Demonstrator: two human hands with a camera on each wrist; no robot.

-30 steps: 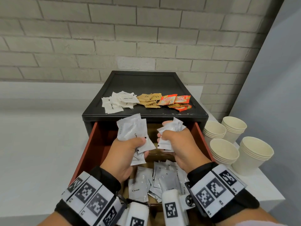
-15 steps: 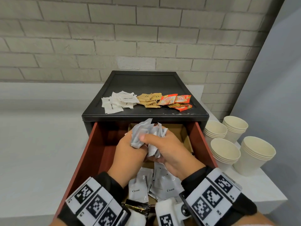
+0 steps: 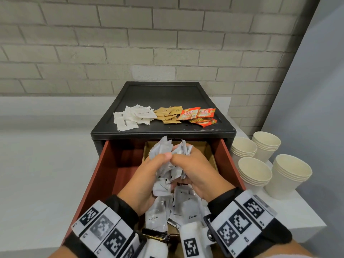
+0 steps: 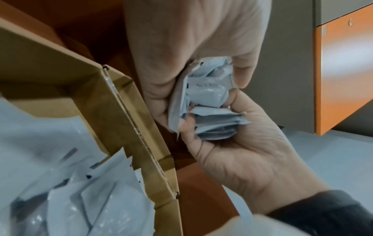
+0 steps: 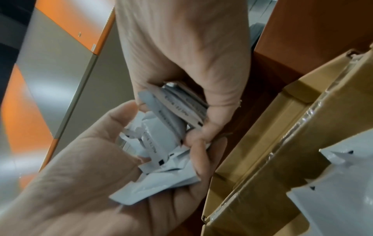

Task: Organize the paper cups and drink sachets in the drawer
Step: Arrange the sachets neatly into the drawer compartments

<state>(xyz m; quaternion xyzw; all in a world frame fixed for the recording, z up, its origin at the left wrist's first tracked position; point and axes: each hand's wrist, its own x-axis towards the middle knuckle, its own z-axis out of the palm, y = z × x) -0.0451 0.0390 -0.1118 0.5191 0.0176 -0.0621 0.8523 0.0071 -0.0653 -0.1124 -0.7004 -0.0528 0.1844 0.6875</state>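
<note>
Both hands hold one crumpled bundle of white cream sachets (image 3: 168,161) above the open red drawer (image 3: 104,175). My left hand (image 3: 149,174) grips the bundle from the left and my right hand (image 3: 193,166) from the right, thumbs touching. In the left wrist view the sachets (image 4: 210,95) sit squeezed between the two palms. More cream sachets (image 3: 188,207) lie loose in the cardboard box (image 3: 211,151) inside the drawer. Several stacks of paper cups (image 3: 255,172) stand on the white counter to the right.
On the black cabinet top (image 3: 162,95) lie white sugar sachets (image 3: 130,116), brown sachets (image 3: 168,114) and orange sachets (image 3: 197,116) in separate piles. A brick wall stands behind. The drawer's left half beside the box shows bare red floor.
One second ago each hand held its own bunch of sachets, a little apart. The hands have come together and now hold the sachets as one bundle, slightly lower over the drawer.
</note>
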